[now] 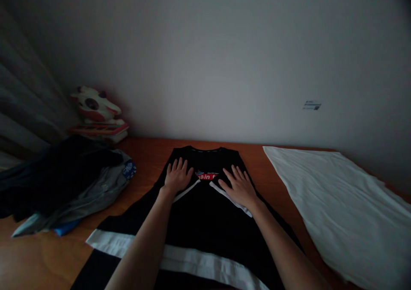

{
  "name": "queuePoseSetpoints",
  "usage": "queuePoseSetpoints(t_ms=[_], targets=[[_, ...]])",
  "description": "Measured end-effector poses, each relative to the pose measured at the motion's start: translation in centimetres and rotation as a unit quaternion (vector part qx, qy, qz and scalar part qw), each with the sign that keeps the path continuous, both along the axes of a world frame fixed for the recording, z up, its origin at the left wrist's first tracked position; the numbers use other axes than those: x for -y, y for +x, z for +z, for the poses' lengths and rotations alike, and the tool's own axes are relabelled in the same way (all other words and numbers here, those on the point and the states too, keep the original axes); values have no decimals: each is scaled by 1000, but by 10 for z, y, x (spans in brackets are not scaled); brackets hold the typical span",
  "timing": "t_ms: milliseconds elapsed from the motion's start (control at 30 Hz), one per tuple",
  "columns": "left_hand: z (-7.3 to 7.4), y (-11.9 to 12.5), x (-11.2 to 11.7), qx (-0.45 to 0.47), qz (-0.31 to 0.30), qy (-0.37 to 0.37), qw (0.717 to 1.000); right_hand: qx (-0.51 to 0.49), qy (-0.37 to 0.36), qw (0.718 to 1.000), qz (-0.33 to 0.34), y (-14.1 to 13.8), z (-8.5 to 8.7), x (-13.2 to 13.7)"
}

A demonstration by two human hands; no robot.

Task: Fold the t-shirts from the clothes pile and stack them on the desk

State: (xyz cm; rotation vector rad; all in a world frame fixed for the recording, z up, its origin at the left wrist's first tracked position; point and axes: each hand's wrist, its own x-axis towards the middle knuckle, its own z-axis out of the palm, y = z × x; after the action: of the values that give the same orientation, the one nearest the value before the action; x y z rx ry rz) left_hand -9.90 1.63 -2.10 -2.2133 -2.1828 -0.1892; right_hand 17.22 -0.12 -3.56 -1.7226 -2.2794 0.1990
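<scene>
A black shirt [205,221] with a white band across its lower part lies spread out in front of me, its neckline toward the wall. Both sleeves are folded inward over the chest, and their white-edged cuffs partly cover a red printed patch [208,176]. My left hand [178,175] rests flat on the left side of the shirt's chest, fingers spread. On the right side, my right hand [238,186] lies flat in the same way, near the white cuff. Neither hand grips the fabric. My forearms hide parts of the shirt's lower half.
A heap of dark and grey clothes [77,183] lies at the left on the wooden surface [144,153]. Behind it stands a cow-shaped toy keyboard [98,114] near a curtain [28,89]. White cloth [340,204] is spread at the right. A wall [212,67] bounds the back.
</scene>
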Motion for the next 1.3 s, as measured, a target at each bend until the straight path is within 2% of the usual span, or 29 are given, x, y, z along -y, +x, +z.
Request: queuePoseSetpoints(t_ms=[133,300,433,500,633,800,867,933,1000,1067,1133,1200,1300], targets=[[-3,3,-1,-6,6,2,1000,-3,-8,1000,3,3,1,-4],[-1,5,-5,7,-25,-10,1000,8,-19,1000,-3,10,3,-11],[-1,12,-8,31,11,-4,999,15,-27,999,11,19,4,-17],[-1,14,-10,76,19,11,997,8,-22,1000,19,22,4,-19],[4,10,-16,219,22,42,975,-27,30,999,13,21,4,-19],[29,-10,-14,284,-9,10,959,-44,133,990,-2,18,23,-4],[42,-26,-1,299,-41,-13,953,-67,144,987,28,28,36,11],[53,-47,23,292,-103,-29,950,-117,143,980,70,49,47,33],[61,-73,55,259,-175,-27,949,-171,110,975,89,79,52,62],[63,-99,91,217,-184,-3,959,-198,59,975,83,113,50,95],[59,-124,129,196,-152,35,968,-197,37,977,79,144,40,128],[48,-145,162,191,-119,80,971,-183,53,980,57,168,25,156],[29,-167,198,203,-93,85,971,-141,81,985,61,186,7,187]])
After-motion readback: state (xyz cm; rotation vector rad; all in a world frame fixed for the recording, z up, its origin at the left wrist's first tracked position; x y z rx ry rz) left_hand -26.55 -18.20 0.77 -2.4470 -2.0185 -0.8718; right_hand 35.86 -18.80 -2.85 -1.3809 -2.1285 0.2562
